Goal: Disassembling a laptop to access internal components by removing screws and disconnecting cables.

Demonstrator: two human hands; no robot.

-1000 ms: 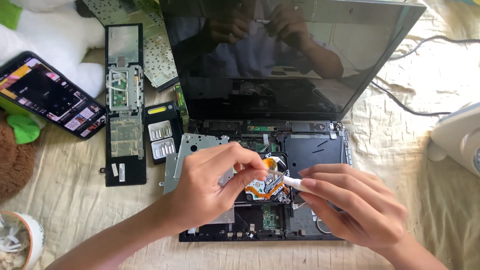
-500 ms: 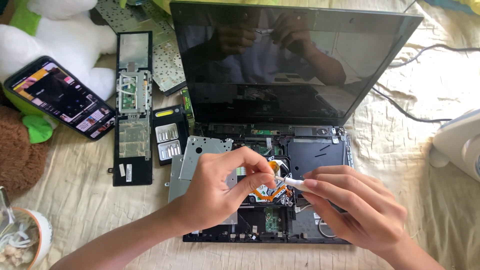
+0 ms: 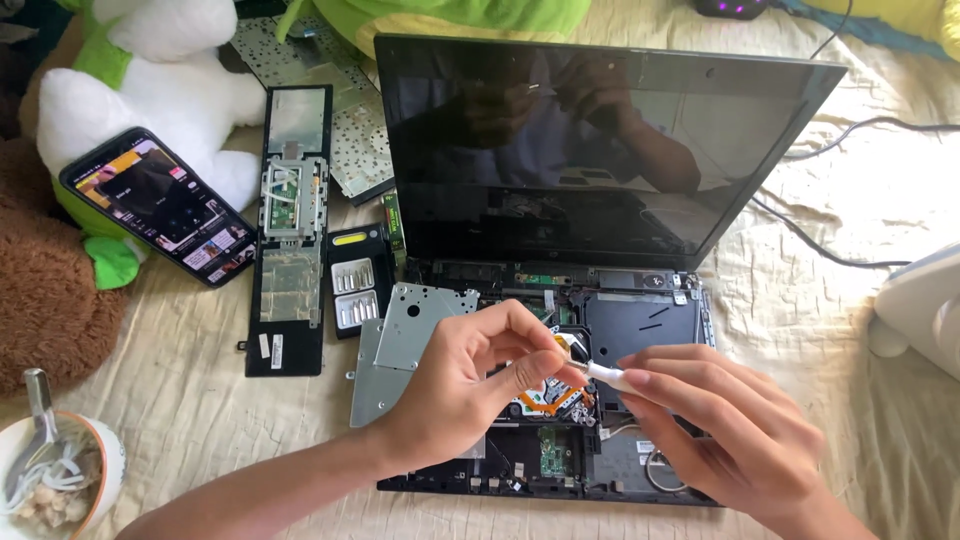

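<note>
Small white stick-shaped tool [image 3: 603,374] sits pinched between both hands, just above the opened base of a black laptop with its keyboard deck removed [image 3: 640,330].

Head view: left hand [image 3: 470,385] comes in from lower left, thumb & forefinger closed on the tool's left tip, other fingers curled loosely. Right hand [image 3: 725,430] comes in from lower right, fingertips closed on the tool's right end. Tool lies roughly level, over orange flex cable & small circuit board [image 3: 545,400] in the middle of the base. Can't tell if the tool tip touches the board. Laptop's dark screen [image 3: 590,150] stands upright behind, showing a dim reflection of a person.

Left of the base: bare grey metal plate w/ holes [image 3: 400,340], partly under the left hand. Further left, long black plastic palm-rest panel [image 3: 290,230] lies flat on the beige cloth [image 3: 190,400], w/ a smaller black cover plate [image 3: 357,280] just beside it. Removed keyboard [image 3: 340,110] lies behind these. Smartphone w/ lit screen [image 3: 160,205] leans on a white-&-green plush toy [image 3: 150,90]. Brown plush [image 3: 45,300] at left edge. Bowl w/ spoon [image 3: 55,475] at lower left corner. Black cable [image 3: 830,250] runs right of the screen; white object [image 3: 925,305] at right edge, cut off.
</note>
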